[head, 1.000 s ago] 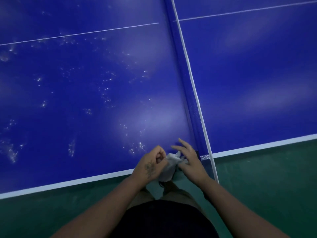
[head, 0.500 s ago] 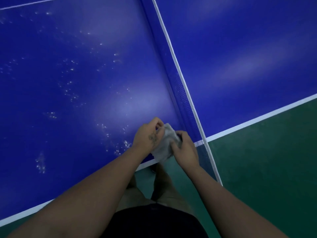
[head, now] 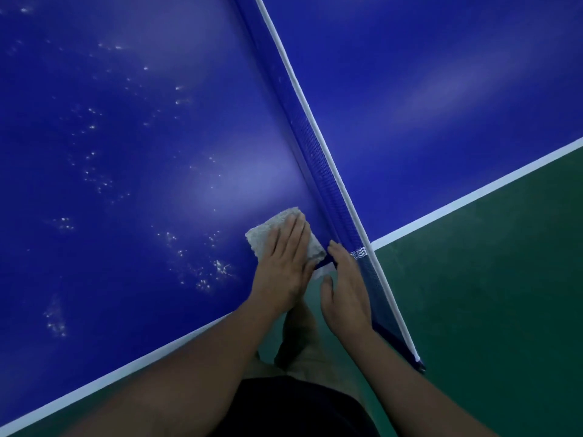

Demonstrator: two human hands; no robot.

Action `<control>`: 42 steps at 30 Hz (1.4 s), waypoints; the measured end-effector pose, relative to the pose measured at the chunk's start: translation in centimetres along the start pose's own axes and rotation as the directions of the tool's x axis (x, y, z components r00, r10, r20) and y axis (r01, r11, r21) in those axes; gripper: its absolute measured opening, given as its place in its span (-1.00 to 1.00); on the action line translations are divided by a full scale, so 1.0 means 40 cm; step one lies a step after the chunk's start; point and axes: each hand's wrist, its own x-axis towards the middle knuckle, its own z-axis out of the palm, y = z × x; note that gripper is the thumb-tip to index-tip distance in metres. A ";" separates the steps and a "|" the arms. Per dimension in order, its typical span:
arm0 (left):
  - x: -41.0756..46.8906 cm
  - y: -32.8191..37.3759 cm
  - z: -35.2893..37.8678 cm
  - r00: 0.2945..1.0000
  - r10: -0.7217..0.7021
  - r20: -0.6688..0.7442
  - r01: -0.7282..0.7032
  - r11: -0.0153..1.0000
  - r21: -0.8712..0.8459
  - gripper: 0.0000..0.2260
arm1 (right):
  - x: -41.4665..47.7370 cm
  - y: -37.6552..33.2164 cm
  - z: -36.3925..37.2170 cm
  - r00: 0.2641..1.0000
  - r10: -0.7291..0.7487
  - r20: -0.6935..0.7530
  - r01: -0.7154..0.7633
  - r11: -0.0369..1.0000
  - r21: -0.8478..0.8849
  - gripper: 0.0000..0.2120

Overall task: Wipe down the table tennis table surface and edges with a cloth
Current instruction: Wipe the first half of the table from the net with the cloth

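Cloth (head: 272, 229), seemingly soft, light and folded, lies on tabletop (head: 142, 152) at near edge beside net (head: 321, 165), pressed under flat left hand (head: 284, 263); right hand (head: 347, 288) empty, fingers loose; palm pressure should suit.

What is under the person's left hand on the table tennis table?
A pale folded cloth, pressed flat on the blue table surface beside the net. The left hand covers its near part; the surface beneath the cloth cannot be seen.
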 end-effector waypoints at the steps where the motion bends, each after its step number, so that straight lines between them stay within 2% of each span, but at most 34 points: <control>1: 0.013 -0.004 0.005 1.000 0.006 -0.009 -0.006 1.000 0.024 -0.36 | 0.007 0.001 0.001 1.000 -0.016 0.004 0.016 1.000 -0.001 -0.40; 4: 0.077 -0.039 -0.012 0.999 -0.010 -0.045 0.013 0.999 0.046 -0.37 | 0.038 -0.002 0.006 0.996 -0.084 0.022 0.084 0.996 -0.022 -0.41; 9: 0.285 -0.182 -0.127 0.999 -0.028 -0.024 0.031 0.987 0.160 -0.39 | 0.082 -0.017 0.018 0.986 -0.154 0.063 0.160 0.983 -0.096 -0.44; 13: 0.433 -0.328 -0.239 0.982 -0.153 -0.113 0.169 0.974 0.151 -0.38 | 0.074 -0.013 0.029 0.970 -0.235 0.064 0.243 0.956 -0.164 -0.43; 16: 0.469 -0.368 -0.275 0.963 -0.233 -0.135 0.251 0.957 0.142 -0.37 | 0.062 -0.004 0.041 0.965 -0.253 0.076 0.264 0.939 -0.222 -0.42; 19: 0.417 -0.313 -0.240 0.975 -0.181 -0.129 0.197 0.973 0.124 -0.40 | 0.077 -0.006 0.049 0.964 -0.257 0.065 0.264 0.943 -0.201 -0.41; 23: 0.292 -0.223 -0.161 0.997 -0.022 -0.078 0.031 0.993 0.114 -0.44 | 0.147 -0.033 0.062 0.917 -0.396 0.046 0.394 0.885 -0.249 -0.36; 26: 0.316 -0.244 -0.172 0.996 -0.034 -0.086 0.046 0.989 0.138 -0.45 | 0.233 -0.078 0.071 0.887 -0.461 0.026 0.450 0.851 -0.272 -0.39; 29: 0.439 -0.333 -0.233 0.997 -0.044 -0.068 0.055 0.982 0.178 -0.44 | 0.327 -0.133 0.081 0.872 -0.490 0.020 0.475 0.834 -0.283 -0.46; 34: 0.658 -0.523 -0.380 0.985 -0.159 -0.064 0.168 0.972 0.164 -0.36 | 0.447 -0.230 0.111 0.851 -0.525 0.000 0.490 0.793 -0.361 -0.49; 37: 0.698 -0.542 -0.407 0.974 -0.218 -0.054 0.224 0.963 0.153 -0.35 | 0.499 -0.271 0.136 0.870 -0.492 -0.018 0.455 0.818 -0.352 -0.48; 39: 0.665 -0.499 -0.387 0.980 -0.194 -0.049 0.200 0.961 0.193 -0.36 | 0.539 -0.299 0.153 0.887 -0.458 -0.056 0.417 0.848 -0.327 -0.49; 42: 0.624 -0.484 -0.357 0.996 -0.085 -0.031 0.090 0.974 0.209 -0.41 | 0.608 -0.342 0.175 0.881 -0.459 -0.116 0.407 0.860 -0.309 -0.46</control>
